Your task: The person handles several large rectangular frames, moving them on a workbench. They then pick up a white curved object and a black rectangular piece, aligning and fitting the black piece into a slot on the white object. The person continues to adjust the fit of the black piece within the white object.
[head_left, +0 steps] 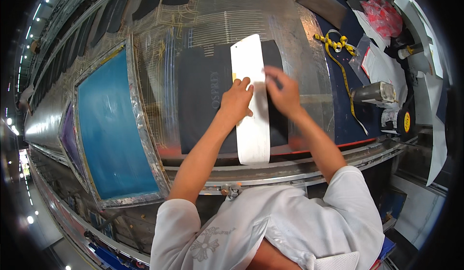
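A long white strip of stiff sheet (253, 135) lies lengthwise over a dark fabric panel (200, 120) with faint lettering on it. My left hand (237, 100) rests on the strip's left side, pressing it down with the fingers apart. A small yellowish mark shows on the strip just beyond these fingers. At the strip's right edge is my right hand (284, 93), slightly blurred, its fingers bent and a gap between forefinger and thumb. I make out nothing held in it. The strip hides the middle of the panel.
To the left leans a framed screen with blue mesh (108, 125). On the right are a yellow tape measure (344, 74), a metal can (374, 92), a crumpled red plastic bag (382, 16) and a dark flat sheet (321, 5). A metal rail (285, 171) runs along the table's near edge.
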